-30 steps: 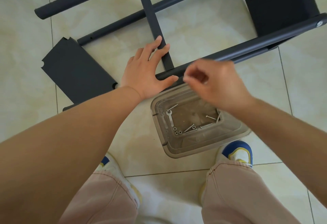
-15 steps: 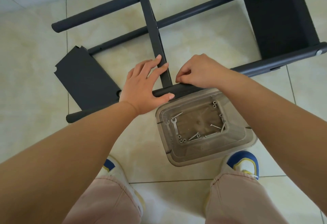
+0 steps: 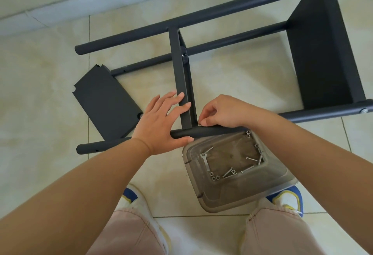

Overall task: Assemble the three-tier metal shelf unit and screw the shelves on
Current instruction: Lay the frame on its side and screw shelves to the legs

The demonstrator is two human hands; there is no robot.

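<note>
Dark grey metal shelf frame (image 3: 232, 14) lying on its side on the tiled floor.
The left hand (image 3: 161, 121) rests flat, fingers straight, across the middle shelf panel (image 3: 182, 85) and near tube (image 3: 205, 132); the right hand's (image 3: 224, 113) grip pinches something small, unclear what, at that joint. A loose dark shelf panel (image 3: 105, 101) lies left; a clear plastic tub (image 3: 238, 196) of screws (image 3: 228, 172) sits just beside the tube.

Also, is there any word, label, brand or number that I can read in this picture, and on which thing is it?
None can be read.
The shelf frame, the loose shelf panel, the clear plastic box and the shoes show no text.
</note>
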